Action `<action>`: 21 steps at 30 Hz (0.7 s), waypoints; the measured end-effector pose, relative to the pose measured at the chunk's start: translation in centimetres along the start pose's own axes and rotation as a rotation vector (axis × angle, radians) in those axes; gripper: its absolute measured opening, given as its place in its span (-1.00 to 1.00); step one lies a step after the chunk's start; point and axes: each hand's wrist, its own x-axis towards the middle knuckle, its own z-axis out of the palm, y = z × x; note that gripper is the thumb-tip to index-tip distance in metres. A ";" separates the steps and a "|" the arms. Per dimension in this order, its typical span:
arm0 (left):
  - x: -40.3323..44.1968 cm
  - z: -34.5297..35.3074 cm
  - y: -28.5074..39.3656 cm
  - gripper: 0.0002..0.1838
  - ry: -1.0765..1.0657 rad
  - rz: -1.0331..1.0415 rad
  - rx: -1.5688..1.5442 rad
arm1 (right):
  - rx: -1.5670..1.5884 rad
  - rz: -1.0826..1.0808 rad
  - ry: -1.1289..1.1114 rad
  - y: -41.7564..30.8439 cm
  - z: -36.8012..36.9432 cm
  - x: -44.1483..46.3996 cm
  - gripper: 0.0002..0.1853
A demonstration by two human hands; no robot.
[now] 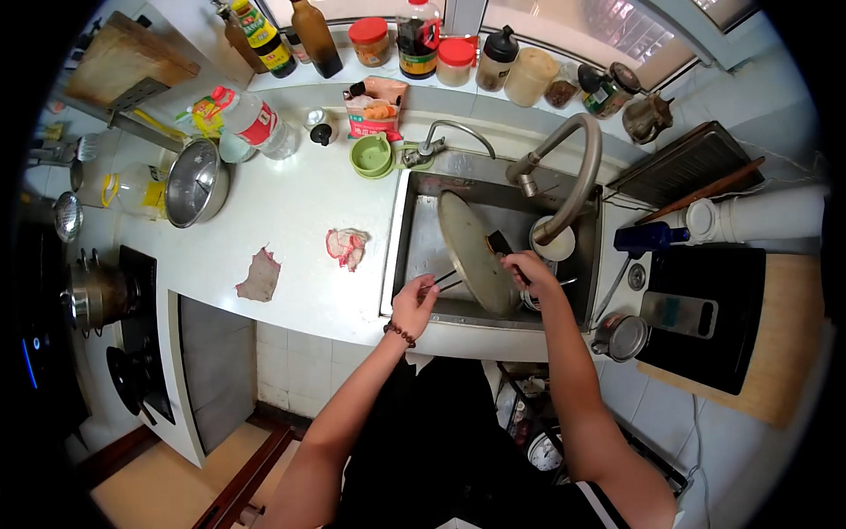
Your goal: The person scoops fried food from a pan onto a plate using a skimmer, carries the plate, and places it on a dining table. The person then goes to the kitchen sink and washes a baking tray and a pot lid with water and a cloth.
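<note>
A large round pot lid (pixel 471 251) stands tilted in the steel sink (pixel 423 238), its black handle facing right. My right hand (pixel 531 271) is closed around that handle. At the sink's front edge, left of the lid, my left hand (pixel 416 306) pinches thin dark sticks (pixel 449 280) that look like chopsticks. They point toward the lid. Behind the lid a white bowl (pixel 557 242) sits under the curved faucet (pixel 582 176). Other dishes below my right hand are mostly hidden.
A crumpled red-and-white cloth (pixel 347 248) and a grey rag (pixel 260 275) lie on the counter left of the sink. A metal bowl (pixel 196 182) leans farther left. Jars and bottles line the windowsill. On the right are a cutting board (pixel 793 353) and a small metal pot (pixel 620 337).
</note>
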 end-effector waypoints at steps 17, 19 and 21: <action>-3.6 -3.8 0.5 -0.60 0.037 -0.098 0.181 | 0.356 0.011 -0.232 2.4 -1.4 -4.7 -0.81; -4.4 -6.4 -0.7 -0.64 0.121 -0.110 0.222 | 0.225 -0.092 -0.082 1.8 0.1 -5.9 -0.66; -5.4 -9.7 -2.4 -0.66 0.183 -0.160 0.234 | 0.173 -0.123 -0.121 1.3 1.0 -7.3 -0.70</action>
